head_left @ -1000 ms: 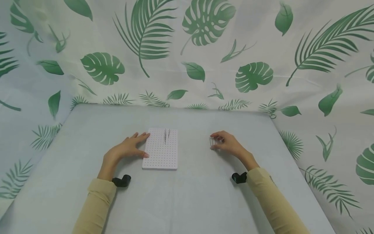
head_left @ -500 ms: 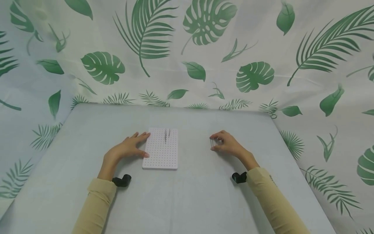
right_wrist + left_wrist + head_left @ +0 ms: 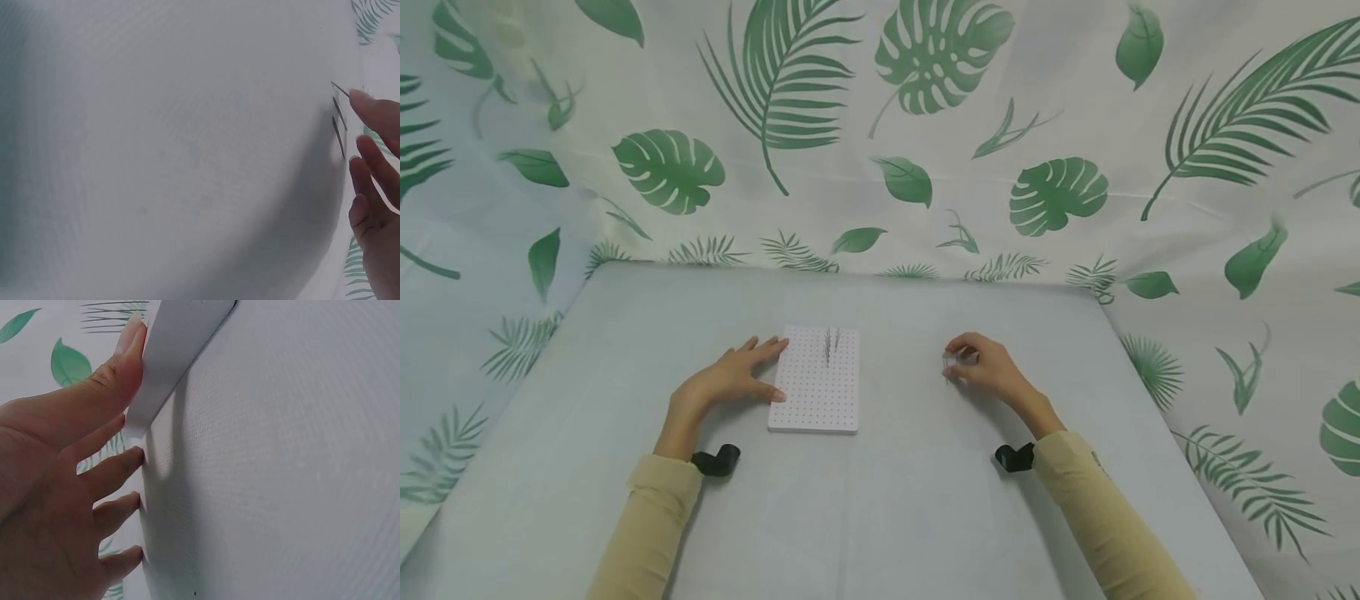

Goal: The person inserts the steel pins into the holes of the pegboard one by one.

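Observation:
A white pegboard (image 3: 815,392) with rows of small holes lies on the table, and several thin metal pins (image 3: 828,346) stand in its upper part. Along its left edge rests my left hand (image 3: 724,377), fingers spread and the thumb (image 3: 128,356) against the board's side. Well to the right, my right hand (image 3: 992,367) reaches down to thin metal pins (image 3: 338,137) lying on the table. In the right wrist view the thumb (image 3: 374,114) touches the end of one pin (image 3: 340,89), while the other fingers stay apart from it, loosely bent.
The table (image 3: 887,517) has a pale cover. Behind and beside it hangs a white cloth (image 3: 820,200) printed with green leaves. Black wrist cameras (image 3: 718,460) sit on both wrists, below yellow sleeves (image 3: 658,508).
The right thumb has moved up closer to the index finger over the pins. The left hand stays at the board's edge, and the head view has shifted slightly.

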`<action>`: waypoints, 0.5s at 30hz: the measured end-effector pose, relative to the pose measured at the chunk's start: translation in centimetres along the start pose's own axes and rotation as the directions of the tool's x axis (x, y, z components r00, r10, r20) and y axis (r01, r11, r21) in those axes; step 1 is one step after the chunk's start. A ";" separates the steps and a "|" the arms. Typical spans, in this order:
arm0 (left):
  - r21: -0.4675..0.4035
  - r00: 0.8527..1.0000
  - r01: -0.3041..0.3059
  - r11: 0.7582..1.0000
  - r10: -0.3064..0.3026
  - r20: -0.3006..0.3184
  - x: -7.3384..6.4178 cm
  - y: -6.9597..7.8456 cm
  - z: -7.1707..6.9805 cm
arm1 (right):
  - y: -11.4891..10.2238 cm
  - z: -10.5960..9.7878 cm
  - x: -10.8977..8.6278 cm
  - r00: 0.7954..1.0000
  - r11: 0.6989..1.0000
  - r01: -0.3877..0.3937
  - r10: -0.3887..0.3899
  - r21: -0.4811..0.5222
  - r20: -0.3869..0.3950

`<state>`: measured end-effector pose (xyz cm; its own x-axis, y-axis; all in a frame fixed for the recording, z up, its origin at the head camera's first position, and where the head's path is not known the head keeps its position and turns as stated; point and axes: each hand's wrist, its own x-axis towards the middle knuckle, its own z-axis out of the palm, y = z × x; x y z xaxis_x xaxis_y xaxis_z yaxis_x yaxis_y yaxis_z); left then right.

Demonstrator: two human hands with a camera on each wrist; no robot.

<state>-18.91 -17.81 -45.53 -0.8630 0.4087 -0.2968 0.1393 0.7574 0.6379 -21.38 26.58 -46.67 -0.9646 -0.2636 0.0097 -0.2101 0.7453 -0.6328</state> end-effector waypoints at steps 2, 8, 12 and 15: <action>0.007 1.000 -0.011 1.000 0.011 -0.005 0.1 0.1 0.0 | -0.1 0.0 -0.1 1.000 1.000 0.005 -0.005 0.012 -0.030; 0.024 1.000 -0.009 1.000 0.009 -0.008 0.0 0.2 0.2 | -0.5 0.5 0.0 0.998 0.997 0.038 -0.035 0.063 -0.043; 0.024 1.000 -0.003 1.000 0.003 -0.008 -0.2 0.2 0.2 | -0.9 0.7 0.0 0.999 0.994 0.038 -0.036 0.101 -0.030; 0.023 1.000 -0.013 1.000 0.013 -0.012 -0.2 0.4 -0.1 | -1.3 0.8 0.1 0.999 0.991 0.040 -0.036 0.124 -0.034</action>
<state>-18.68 -17.65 -45.19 -0.8669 0.4124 -0.2799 0.1614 0.7636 0.6252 -21.09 25.08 -46.49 -0.9614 -0.2687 0.0589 -0.2267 0.6524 -0.7232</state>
